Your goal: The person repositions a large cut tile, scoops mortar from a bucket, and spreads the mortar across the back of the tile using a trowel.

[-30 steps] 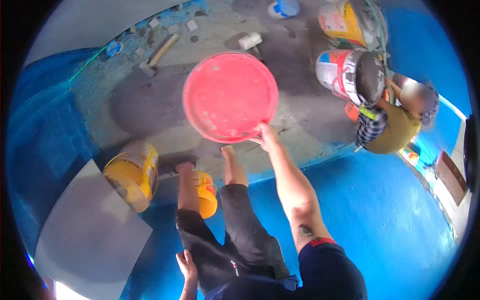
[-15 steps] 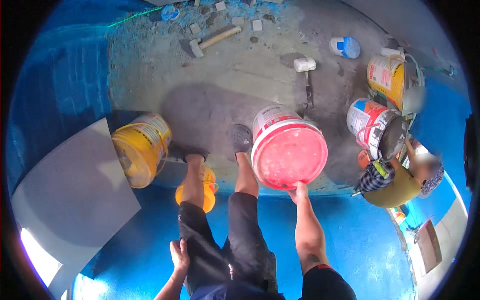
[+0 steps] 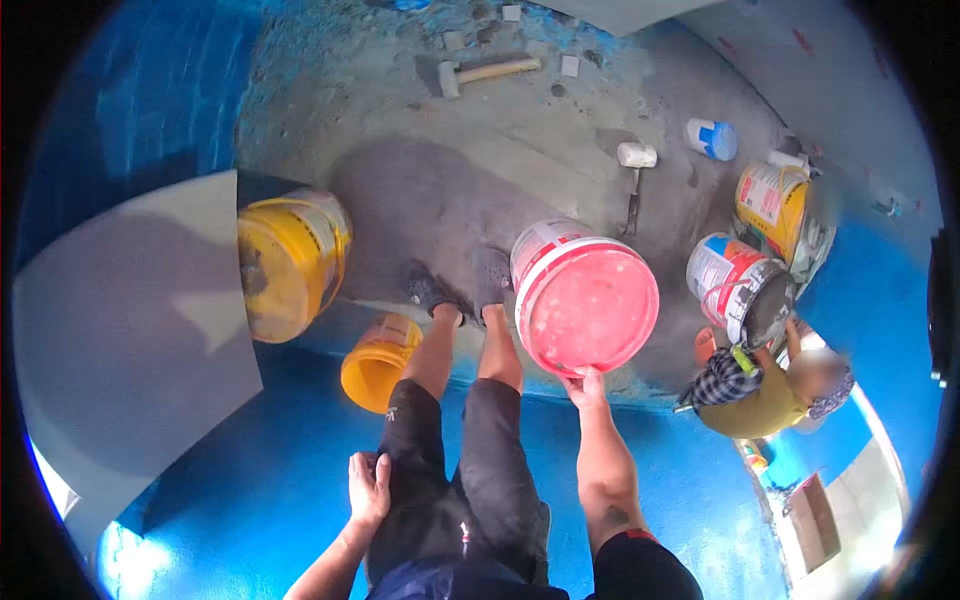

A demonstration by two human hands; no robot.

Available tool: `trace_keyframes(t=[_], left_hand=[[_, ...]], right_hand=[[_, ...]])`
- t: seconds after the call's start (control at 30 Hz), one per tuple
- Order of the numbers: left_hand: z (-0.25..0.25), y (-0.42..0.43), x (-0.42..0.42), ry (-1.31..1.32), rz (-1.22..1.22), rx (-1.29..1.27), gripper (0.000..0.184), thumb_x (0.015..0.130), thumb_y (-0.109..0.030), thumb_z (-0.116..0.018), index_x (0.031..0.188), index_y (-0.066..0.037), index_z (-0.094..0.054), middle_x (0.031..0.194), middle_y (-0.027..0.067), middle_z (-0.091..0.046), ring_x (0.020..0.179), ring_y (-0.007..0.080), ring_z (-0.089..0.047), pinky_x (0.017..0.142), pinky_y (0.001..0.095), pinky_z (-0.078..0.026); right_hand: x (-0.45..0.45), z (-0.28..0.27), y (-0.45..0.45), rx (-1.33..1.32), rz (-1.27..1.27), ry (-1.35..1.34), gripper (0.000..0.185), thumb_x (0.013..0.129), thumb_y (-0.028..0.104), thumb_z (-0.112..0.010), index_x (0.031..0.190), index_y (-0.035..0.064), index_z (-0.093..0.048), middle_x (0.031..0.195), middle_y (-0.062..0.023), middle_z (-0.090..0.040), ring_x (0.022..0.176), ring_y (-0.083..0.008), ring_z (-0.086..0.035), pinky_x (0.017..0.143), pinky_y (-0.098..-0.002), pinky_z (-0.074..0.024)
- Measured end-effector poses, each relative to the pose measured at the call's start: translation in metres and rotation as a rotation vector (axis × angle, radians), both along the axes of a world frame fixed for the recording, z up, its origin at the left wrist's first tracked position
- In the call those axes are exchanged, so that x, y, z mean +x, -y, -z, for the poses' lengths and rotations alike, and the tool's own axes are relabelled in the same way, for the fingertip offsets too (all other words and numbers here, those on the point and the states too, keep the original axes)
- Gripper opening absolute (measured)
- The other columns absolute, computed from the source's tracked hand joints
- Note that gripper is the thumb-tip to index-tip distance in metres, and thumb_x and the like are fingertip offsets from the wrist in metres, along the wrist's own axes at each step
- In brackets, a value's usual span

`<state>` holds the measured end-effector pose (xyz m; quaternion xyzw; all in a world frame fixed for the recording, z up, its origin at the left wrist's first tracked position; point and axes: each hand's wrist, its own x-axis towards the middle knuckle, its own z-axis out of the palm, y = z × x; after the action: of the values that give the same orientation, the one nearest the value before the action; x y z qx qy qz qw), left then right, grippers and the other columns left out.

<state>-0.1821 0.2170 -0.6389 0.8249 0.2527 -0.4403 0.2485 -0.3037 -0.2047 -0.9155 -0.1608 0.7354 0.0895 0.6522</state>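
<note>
My right hand [image 3: 586, 386] is at the near rim of a white bucket [image 3: 546, 240] with a red lid [image 3: 589, 307], its thumb up against the edge and its fingers curled beneath. Whether the bucket touches the floor cannot be told. Beside my left thigh, my left hand [image 3: 369, 487] holds nothing, its fingers loosely bent and thumb apart. A small yellow bucket [image 3: 378, 368] is tilted next to my leg, its mouth facing me.
A large yellow bucket [image 3: 285, 270] and a pale board [image 3: 140, 310] stand left. A hammer [image 3: 490, 72], a mallet [image 3: 636, 160] and a blue-white tub [image 3: 711, 138] lie ahead. On the right, a person [image 3: 755, 395] crouches by a red-white bucket [image 3: 735, 280] and another yellow bucket [image 3: 775, 205].
My left foot has shifted right, beside the other, uncovering the small yellow bucket. The view has moved a little. My right hand stays on the red-lidded bucket.
</note>
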Motion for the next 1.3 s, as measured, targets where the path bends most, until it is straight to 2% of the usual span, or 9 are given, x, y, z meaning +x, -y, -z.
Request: trace_keyframes(t=[0.2,0.43,0.67,0.83,0.87,0.93,0.97,1.13,1.3], left_hand=[[0.007,-0.022,-0.035,-0.013,-0.225,-0.062,0.033,0.097,-0.031,-0.056,0.105,0.001,-0.055,0.098,0.0179,-0.059,0.089,0.0300,-0.058,0.081,0.0378,-0.047],[0.012,-0.002,-0.043,-0.013,-0.365,-0.055,0.036,0.097,-0.034,-0.056,0.106,0.001,-0.055,0.093,0.0177,-0.063,0.088,0.0303,-0.062,0.082,0.0396,-0.048],[0.030,-0.113,-0.065,0.299,-0.785,0.185,0.051,0.096,-0.047,-0.054,0.119,-0.001,-0.058,0.108,0.0176,-0.066,0.104,0.0282,-0.062,0.091,0.0395,-0.047],[-0.030,-0.321,-0.036,0.697,-1.088,0.362,0.073,0.095,-0.057,-0.048,0.140,0.001,-0.045,0.142,0.0163,-0.049,0.133,0.0276,-0.043,0.111,0.0391,-0.032],[-0.051,-0.344,-0.009,0.941,-1.103,0.434,0.039,0.098,-0.056,-0.044,0.090,-0.018,-0.052,0.084,-0.0072,-0.046,0.076,0.0104,-0.040,0.067,0.0299,-0.036],[-0.072,-0.427,-0.002,1.139,-1.231,0.463,0.062,0.092,-0.068,-0.043,0.122,-0.014,-0.053,0.125,0.0056,-0.051,0.121,0.0210,-0.044,0.107,0.0495,-0.029],[-0.103,-0.436,0.022,1.215,-1.294,0.333,0.092,0.092,-0.068,-0.044,0.150,0.000,-0.023,0.158,0.0152,-0.022,0.147,0.0258,-0.015,0.119,0.0405,-0.010],[-0.140,-0.530,0.052,1.446,-1.406,0.245,0.095,0.091,-0.069,-0.044,0.153,-0.002,-0.017,0.159,0.0157,-0.018,0.147,0.0285,-0.017,0.118,0.0424,-0.013],[-0.185,-0.543,0.089,1.478,-1.368,-0.084,0.087,0.094,-0.066,-0.041,0.151,-0.003,-0.023,0.153,0.0151,-0.032,0.142,0.0296,-0.029,0.116,0.0432,-0.020]], right_hand=[[0.015,0.016,-0.088,0.113,0.345,0.160,0.060,0.067,-0.014,-0.053,0.127,-0.0038,-0.050,0.124,-0.0221,-0.057,0.117,-0.0425,-0.054,0.102,-0.0575,-0.0469],[0.071,0.011,-0.122,0.509,0.522,-0.085,0.037,0.083,0.002,-0.060,0.116,-0.0143,-0.054,0.127,-0.0289,-0.054,0.123,-0.0424,-0.050,0.104,-0.0463,-0.0491],[0.240,-0.050,-0.105,0.243,-0.991,0.241,0.032,0.095,0.019,-0.051,0.121,0.0002,-0.054,0.115,-0.0171,-0.064,0.107,-0.0286,-0.063,0.095,-0.0424,-0.0510],[0.450,-0.118,-0.192,0.013,-1.304,0.741,0.047,0.092,0.028,-0.058,0.134,0.0080,-0.049,0.123,-0.0111,-0.061,0.111,-0.0248,-0.061,0.096,-0.0424,-0.0470],[0.493,-0.156,-0.235,-0.036,-1.399,0.877,0.053,0.091,0.031,-0.060,0.137,0.0074,-0.047,0.126,-0.0111,-0.060,0.113,-0.0243,-0.060,0.097,-0.0420,-0.0459],[0.559,-0.219,-0.326,-0.208,-1.555,1.134,0.057,0.092,0.030,-0.064,0.140,0.0052,-0.044,0.135,-0.0158,-0.052,0.120,-0.0246,-0.055,0.102,-0.0390,-0.0430],[0.582,-0.245,-0.372,-0.264,-1.541,1.290,0.065,0.089,0.033,-0.067,0.141,0.0036,-0.041,0.137,-0.0180,-0.050,0.124,-0.0262,-0.052,0.104,-0.0393,-0.0413],[0.673,-0.328,-0.561,-0.756,-1.693,1.617,0.091,0.080,0.045,-0.076,0.145,-0.0017,-0.033,0.146,-0.0251,-0.040,0.134,-0.0316,-0.043,0.110,-0.0412,-0.0343],[0.692,-0.442,-0.646,-0.647,-1.832,1.614,0.085,0.080,0.048,-0.075,0.138,-0.0050,-0.042,0.137,-0.0228,-0.050,0.129,-0.0297,-0.047,0.108,-0.0409,-0.0359]])
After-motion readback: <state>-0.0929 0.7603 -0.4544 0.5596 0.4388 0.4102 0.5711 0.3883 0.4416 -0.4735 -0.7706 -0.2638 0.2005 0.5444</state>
